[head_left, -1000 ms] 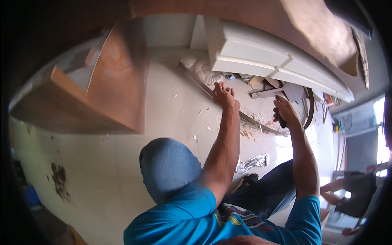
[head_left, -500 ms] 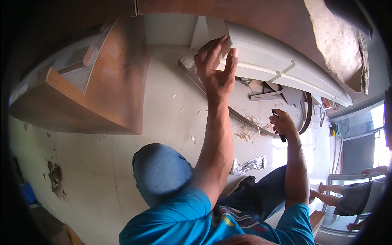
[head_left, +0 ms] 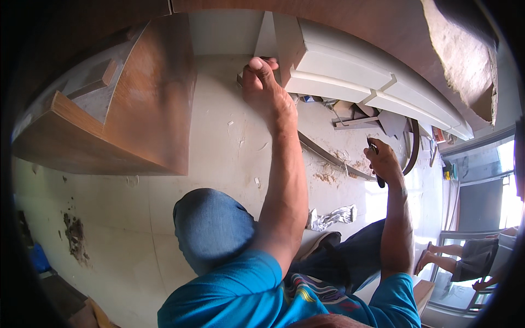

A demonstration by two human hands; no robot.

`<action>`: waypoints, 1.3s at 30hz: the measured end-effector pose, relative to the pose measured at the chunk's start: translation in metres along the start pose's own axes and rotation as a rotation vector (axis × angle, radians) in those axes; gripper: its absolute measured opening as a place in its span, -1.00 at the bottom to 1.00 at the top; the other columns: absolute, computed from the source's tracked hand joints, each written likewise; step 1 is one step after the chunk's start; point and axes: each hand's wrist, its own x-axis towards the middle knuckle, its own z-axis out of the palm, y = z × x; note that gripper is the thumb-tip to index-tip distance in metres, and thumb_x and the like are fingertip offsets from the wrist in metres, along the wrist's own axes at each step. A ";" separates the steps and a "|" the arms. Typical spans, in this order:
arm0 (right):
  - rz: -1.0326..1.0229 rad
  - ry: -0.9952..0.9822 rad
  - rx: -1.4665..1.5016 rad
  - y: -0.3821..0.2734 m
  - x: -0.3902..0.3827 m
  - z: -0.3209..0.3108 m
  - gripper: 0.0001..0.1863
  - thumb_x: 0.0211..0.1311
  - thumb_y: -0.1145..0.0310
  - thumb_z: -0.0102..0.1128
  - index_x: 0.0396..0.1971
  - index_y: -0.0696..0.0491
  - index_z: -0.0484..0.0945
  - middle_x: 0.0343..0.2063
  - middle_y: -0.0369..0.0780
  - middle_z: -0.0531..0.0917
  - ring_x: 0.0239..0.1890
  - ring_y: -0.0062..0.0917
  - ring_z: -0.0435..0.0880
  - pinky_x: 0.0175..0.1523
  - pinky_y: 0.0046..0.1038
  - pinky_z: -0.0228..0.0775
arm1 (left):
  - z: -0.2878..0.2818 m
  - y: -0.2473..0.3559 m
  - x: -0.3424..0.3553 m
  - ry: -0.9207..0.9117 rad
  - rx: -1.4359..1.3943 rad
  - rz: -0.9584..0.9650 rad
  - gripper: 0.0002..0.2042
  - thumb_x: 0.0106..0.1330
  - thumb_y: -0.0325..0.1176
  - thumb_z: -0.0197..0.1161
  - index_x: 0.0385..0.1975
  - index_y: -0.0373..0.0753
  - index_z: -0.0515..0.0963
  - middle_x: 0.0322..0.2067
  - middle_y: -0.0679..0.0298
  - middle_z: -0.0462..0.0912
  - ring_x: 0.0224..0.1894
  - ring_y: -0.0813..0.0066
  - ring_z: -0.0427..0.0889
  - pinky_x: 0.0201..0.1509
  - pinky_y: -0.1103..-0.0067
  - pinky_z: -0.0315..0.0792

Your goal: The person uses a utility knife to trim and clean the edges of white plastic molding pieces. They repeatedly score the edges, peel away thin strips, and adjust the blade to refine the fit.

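Floor (head_left: 219, 131): pale.
Left hand (head_left: 268, 90): you curl fingers near white cabinet (head_left: 342, 63) corner, hold unclear.
Right hand (head_left: 386, 162): fingers clamp dark tool (head_left: 380, 182).

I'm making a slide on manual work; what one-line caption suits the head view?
Left hand near a white panelled unit, right hand gripping a dark object, shavings on the floor.

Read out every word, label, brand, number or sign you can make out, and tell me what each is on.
No text can be read in this view.
Dark tool in the right hand: no lettering I can make out.
Blue shirt: coloured stripes, no legible lettering.
Small red item near the right end of the white panelled unit: too small to tell whether it bears print.
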 end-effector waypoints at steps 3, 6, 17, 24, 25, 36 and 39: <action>0.080 -0.030 0.135 -0.006 -0.005 -0.001 -0.48 0.43 0.23 0.27 0.31 0.14 0.58 -0.31 -0.08 0.76 -0.41 -0.42 0.76 -0.28 -0.28 0.60 | 0.004 0.002 0.005 -0.091 0.044 0.093 -0.78 0.44 -0.23 0.47 -0.10 -0.22 0.71 -0.09 0.28 0.70 0.05 0.47 0.57 0.18 0.44 0.45; 0.070 -0.034 0.137 -0.003 -0.006 0.000 -0.48 0.44 0.23 0.26 0.31 0.14 0.57 -0.37 -0.10 0.74 -0.46 -0.45 0.75 -0.34 -0.30 0.59 | 0.024 0.014 0.000 -0.302 0.248 0.327 -0.80 0.44 -0.26 0.49 -0.06 -0.17 0.77 -0.12 0.32 0.71 0.06 0.44 0.63 0.16 0.46 0.50; -0.003 0.027 0.097 -0.012 -0.013 -0.005 -0.46 0.46 0.28 0.25 0.37 0.14 0.53 -0.36 -0.15 0.74 -0.48 -0.51 0.73 -0.38 -0.38 0.60 | 0.014 -0.008 -0.009 0.041 -0.013 0.038 -0.85 0.45 -0.32 0.48 -0.18 -0.25 0.73 -0.13 0.33 0.67 -0.05 0.48 0.66 0.15 0.46 0.61; 0.064 0.021 0.145 0.007 -0.006 -0.002 -0.44 0.47 0.30 0.21 0.40 0.17 0.50 -0.28 -0.11 0.78 -0.44 -0.49 0.77 -0.39 -0.42 0.65 | -0.022 -0.038 -0.005 0.321 0.001 -0.305 -0.84 0.51 -0.34 0.31 -0.04 -0.24 0.63 -0.03 0.26 0.60 0.11 0.43 0.57 0.22 0.31 0.56; 0.081 0.016 0.148 0.005 -0.004 -0.001 -0.45 0.47 0.30 0.21 0.40 0.17 0.50 -0.28 -0.10 0.78 -0.44 -0.49 0.77 -0.39 -0.42 0.65 | -0.018 -0.038 -0.008 0.256 0.068 -0.191 -0.86 0.50 -0.36 0.30 -0.08 -0.23 0.65 -0.03 0.26 0.61 0.10 0.43 0.57 0.21 0.34 0.55; 0.058 -0.023 0.131 -0.015 0.009 0.019 -0.44 0.47 0.31 0.20 0.41 0.17 0.48 -0.27 -0.12 0.77 -0.41 -0.48 0.79 -0.37 -0.41 0.66 | 0.014 -0.031 -0.047 0.037 0.439 0.398 -0.69 0.43 -0.35 0.42 0.15 -0.16 0.72 0.12 0.28 0.63 0.12 0.30 0.52 0.15 0.38 0.52; 0.057 -0.021 0.133 -0.017 0.009 0.023 -0.43 0.47 0.31 0.20 0.41 0.17 0.48 -0.26 -0.11 0.78 -0.40 -0.47 0.79 -0.37 -0.40 0.67 | 0.013 -0.038 -0.042 0.069 0.413 0.458 -0.67 0.36 -0.42 0.50 0.11 -0.15 0.73 0.11 0.28 0.61 0.06 0.31 0.56 0.10 0.40 0.54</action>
